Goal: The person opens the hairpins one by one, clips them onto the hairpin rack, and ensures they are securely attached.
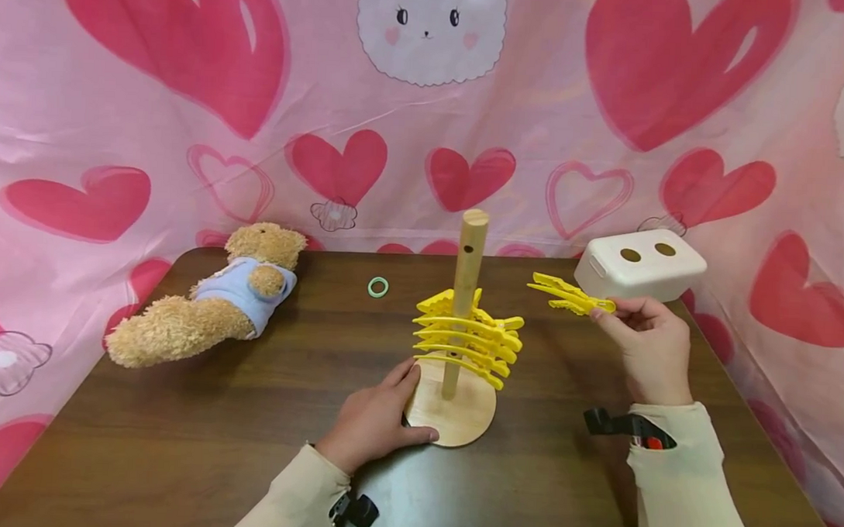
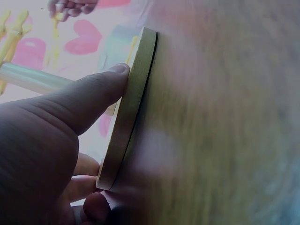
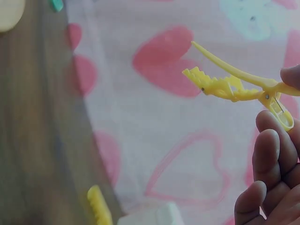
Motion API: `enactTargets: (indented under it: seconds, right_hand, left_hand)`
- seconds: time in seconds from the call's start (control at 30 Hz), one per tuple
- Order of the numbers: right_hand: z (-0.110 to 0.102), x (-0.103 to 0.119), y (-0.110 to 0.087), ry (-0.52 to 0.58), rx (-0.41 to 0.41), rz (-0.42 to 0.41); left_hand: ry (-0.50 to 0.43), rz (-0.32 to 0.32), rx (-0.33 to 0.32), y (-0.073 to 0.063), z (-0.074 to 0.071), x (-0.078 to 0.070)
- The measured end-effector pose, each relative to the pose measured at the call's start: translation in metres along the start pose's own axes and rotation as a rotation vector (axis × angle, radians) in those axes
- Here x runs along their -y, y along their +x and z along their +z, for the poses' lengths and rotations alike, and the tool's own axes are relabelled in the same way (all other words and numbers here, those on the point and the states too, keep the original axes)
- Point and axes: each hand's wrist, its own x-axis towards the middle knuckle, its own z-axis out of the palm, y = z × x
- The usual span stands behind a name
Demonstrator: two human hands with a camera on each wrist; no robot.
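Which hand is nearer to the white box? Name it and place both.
Right. The right hand, pinching a yellow clip, is just on the white box's near side; the left hand is farther off leftward, gripping the round wooden base.

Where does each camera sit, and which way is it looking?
Head: on the person's head, facing forward and down at the wooden stand; left hand, right hand and sleeves show.
Left wrist: on that wrist, facing the stand's round base; left hand shows close, right hand farther off.
Right wrist: on that wrist, facing the yellow clip and heart-patterned cloth; right-hand fingers show.
Head and left wrist views share the stand and both hands.
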Motion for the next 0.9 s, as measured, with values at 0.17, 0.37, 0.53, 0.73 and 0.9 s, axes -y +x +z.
enactTargets:
  seconds: [0.17,0.37,0.53,0.73,0.9]
  right_hand:
    - [0.006,0.017,-0.013,0.086,0.024,-0.080]
    - [0.014,0.035,-0.029,0.180,0.076,-0.152]
    - [0.019,0.048,-0.040,0.243,0.121,-0.180]
    - [0.023,0.056,-0.051,0.279,0.168,-0.227]
    - [0.024,0.062,-0.061,0.314,0.228,-0.304]
  left_hand:
    - [0.012,0.008,-0.011,-0.001,0.002,0.000]
    - [0.031,-0.001,0.005,0.001,0.001,0.002]
    - [0.029,0.004,-0.003,0.002,0.000,0.003]
    - [0.026,-0.016,0.006,0.000,-0.001,0.002]
    - [0.012,-0.015,0.015,0.002,0.000,-0.001]
